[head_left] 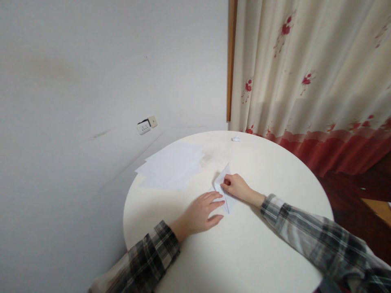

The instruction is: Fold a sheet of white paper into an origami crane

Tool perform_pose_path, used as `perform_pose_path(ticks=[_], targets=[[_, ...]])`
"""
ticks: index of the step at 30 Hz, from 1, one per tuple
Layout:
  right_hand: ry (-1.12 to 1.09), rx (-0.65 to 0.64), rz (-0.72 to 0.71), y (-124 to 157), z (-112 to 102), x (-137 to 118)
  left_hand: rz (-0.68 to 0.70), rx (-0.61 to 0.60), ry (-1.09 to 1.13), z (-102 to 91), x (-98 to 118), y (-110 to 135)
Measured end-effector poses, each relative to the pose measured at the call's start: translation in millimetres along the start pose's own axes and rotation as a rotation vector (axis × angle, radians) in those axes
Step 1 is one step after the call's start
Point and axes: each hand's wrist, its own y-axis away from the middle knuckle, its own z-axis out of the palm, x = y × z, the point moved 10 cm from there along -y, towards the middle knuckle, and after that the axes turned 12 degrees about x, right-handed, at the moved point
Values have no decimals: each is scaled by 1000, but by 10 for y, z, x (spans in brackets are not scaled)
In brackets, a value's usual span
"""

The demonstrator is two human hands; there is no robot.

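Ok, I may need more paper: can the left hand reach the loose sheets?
Probably yes: nothing visible stands between the left hand and the loose sheets, which lie on the table.

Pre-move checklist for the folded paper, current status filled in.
1. Right hand on folded paper: ok, fingers pinching it.
2. Left hand at paper: ok, fingertips over its near-left part.
3. Loose sheets apart from folded paper: ok, off to its left.
4. Crumpled paper out of the way: ok, near the table's far edge.
5. Folded edges aligned: cannot tell, hands cover part.
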Motion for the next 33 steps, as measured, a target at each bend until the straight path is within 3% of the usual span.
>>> perform_pose_path(ticks=[8,18,33], targets=[[-133,1,9,6,23,38,-11,-24,-13,29,-29,3],[116,10,-11,16,-9,-2,9,-26,-18,34,-11,-11],[94,36,33,11,15,61,11,-34,-35,30,13,-27]])
